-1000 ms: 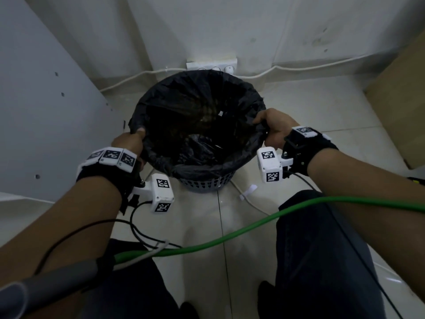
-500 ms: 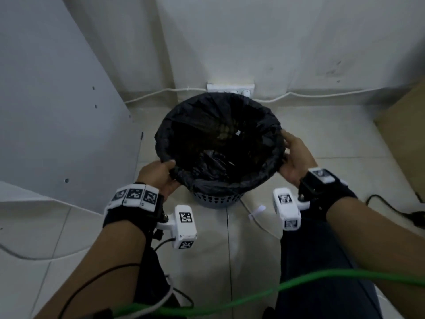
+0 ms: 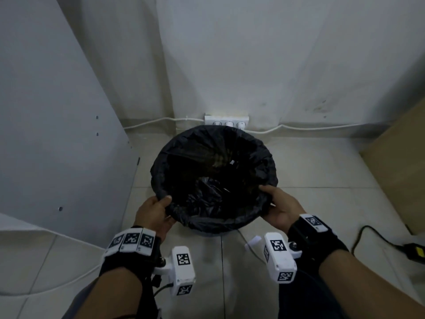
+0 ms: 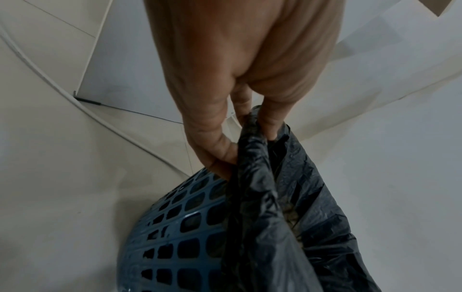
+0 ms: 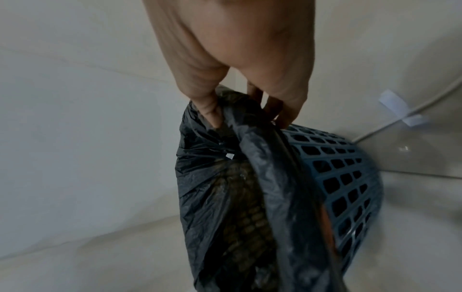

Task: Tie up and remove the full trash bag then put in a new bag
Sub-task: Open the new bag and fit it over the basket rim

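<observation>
A black trash bag (image 3: 213, 157) lines a round blue lattice bin (image 4: 175, 227) on the tiled floor near the wall. Its mouth is open and dark crumpled contents lie inside. My left hand (image 3: 154, 211) pinches the folded bag rim (image 4: 252, 138) at the near left, thumb inside and fingers outside. My right hand (image 3: 279, 206) pinches the bag rim (image 5: 240, 118) at the near right the same way. In the right wrist view the blue bin (image 5: 350, 177) shows beside the lifted black film.
A white power strip (image 3: 226, 120) with its white cable sits against the wall behind the bin. A grey panel (image 3: 57, 134) stands at the left, a brown board (image 3: 400, 169) at the right. A black cable and adapter (image 3: 416, 250) lie on the floor at right.
The head view has pulled back and up, so the bin looks farther off. Both hands have slid round the rim from its sides to its near edge, still holding the bag.
</observation>
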